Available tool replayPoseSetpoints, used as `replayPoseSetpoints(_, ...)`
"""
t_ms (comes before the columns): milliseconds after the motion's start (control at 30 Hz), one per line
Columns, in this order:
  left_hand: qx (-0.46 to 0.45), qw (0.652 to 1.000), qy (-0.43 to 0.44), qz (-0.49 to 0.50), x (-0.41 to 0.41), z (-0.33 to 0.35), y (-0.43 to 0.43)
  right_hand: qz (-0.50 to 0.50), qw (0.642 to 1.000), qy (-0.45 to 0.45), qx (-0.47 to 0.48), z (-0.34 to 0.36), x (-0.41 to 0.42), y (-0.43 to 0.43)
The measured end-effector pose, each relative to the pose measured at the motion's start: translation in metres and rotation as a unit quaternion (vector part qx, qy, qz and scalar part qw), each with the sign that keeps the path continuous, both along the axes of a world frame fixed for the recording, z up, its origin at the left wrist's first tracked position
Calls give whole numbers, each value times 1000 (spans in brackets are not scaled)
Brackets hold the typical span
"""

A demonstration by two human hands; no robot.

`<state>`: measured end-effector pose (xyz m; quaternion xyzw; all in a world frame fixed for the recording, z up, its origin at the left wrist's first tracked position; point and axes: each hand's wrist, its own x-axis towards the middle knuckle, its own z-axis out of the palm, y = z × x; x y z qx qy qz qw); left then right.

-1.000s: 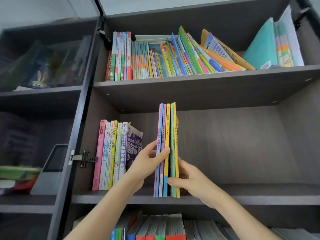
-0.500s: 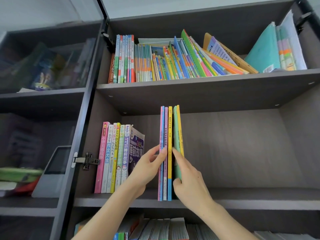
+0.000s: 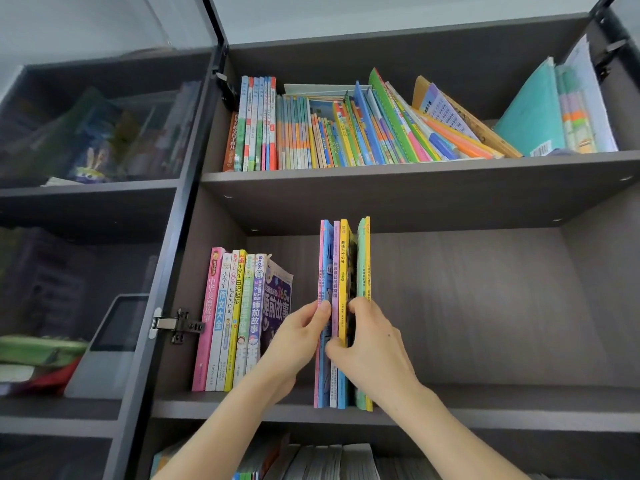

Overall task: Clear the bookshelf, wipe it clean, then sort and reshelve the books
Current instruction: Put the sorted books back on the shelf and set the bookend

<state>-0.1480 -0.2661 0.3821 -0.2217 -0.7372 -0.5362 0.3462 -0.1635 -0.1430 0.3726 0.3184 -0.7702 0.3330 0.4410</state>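
Note:
A thin stack of tall books (image 3: 341, 271) stands upright on the middle shelf (image 3: 485, 407) of the dark bookshelf. My left hand (image 3: 301, 336) pinches the pink and blue books on the stack's left side. My right hand (image 3: 372, 344) has its fingers pushed into a gap in the stack, with its thumb on the yellow book's spine, so it grips the yellow book. The green and yellow books to the right stand slightly apart. A second row of books (image 3: 235, 317) stands at the shelf's left end, with open space between it and the stack.
The top shelf (image 3: 415, 168) holds many thin books, leaning at the right. An open glass door (image 3: 104, 202) with a metal hinge (image 3: 176, 325) hangs at the left. More books (image 3: 311, 462) lie on the shelf below. The middle shelf's right half is bare.
My right hand has slid up from the stack's right side and pushed its fingers between the books, parting the green and yellow pair. My left hand stays on the stack's left.

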Motion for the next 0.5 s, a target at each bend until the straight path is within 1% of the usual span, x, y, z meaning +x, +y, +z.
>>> replayPoseSetpoints(100,12,1000,13,22,-2,-1,1,-53,999,-8,-4,6,1,-9)
replayPoseSetpoints(200,31,999,9,25,-3,-1,0,-94,995,-28,6,13,1,-12)
replayPoseSetpoints(367,31,999,26,17,-3,-1,3,-126,990,-67,-7,27,-2,-17)
replayPoseSetpoints(500,50,997,44,32,-4,-2,2,-103,992,-72,-8,31,2,-20)
